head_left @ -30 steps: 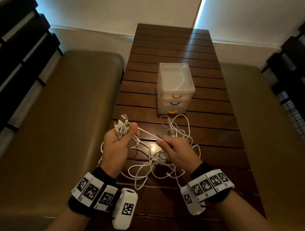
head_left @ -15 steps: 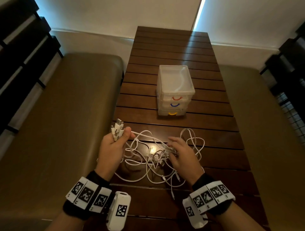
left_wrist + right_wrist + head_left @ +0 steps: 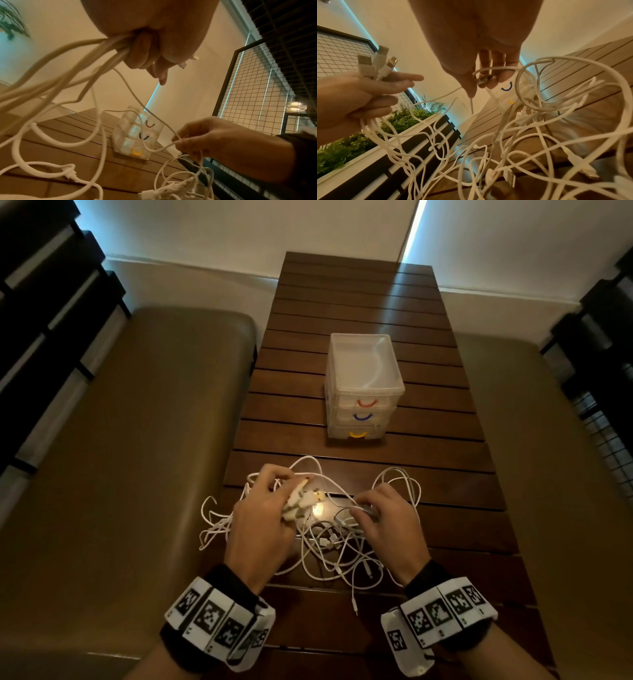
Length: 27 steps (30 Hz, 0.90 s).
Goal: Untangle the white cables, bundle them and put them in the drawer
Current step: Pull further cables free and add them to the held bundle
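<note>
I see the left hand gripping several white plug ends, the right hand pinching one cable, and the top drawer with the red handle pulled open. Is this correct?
Not quite: the drawer unit has all three drawers closed, the red-handled one too, as the head view shows. The rest holds: the left hand grips several plug ends, and the right hand pinches one of the white cables.

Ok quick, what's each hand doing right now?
Left hand: closed, gripping a bunch of white cables by their plug ends.
Right hand: closed, pinching one cable of the tangle.
</note>
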### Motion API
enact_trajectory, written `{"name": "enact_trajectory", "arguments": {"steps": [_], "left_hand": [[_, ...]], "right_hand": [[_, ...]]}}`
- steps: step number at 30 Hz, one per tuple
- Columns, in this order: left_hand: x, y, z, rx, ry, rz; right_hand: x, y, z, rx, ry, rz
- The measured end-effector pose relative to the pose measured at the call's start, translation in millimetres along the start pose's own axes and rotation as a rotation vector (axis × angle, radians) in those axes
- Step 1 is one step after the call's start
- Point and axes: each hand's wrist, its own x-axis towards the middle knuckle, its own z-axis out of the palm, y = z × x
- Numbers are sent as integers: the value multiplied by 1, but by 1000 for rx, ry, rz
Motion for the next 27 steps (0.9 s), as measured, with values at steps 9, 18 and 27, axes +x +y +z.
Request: {"name": "enact_trajectory", "arguments": {"steps": [9,18,27], "left_hand": [[9,-1,18,162,-228,-16],[24,-68,-64,258,16,-363],[4,-133,-104,361,132,-668]], "right_hand": [[-7,5,-1,59,-60,-212],[1,17,-2,-8,-146,-102],[-1,14,11,-106,-201,-117]]}}
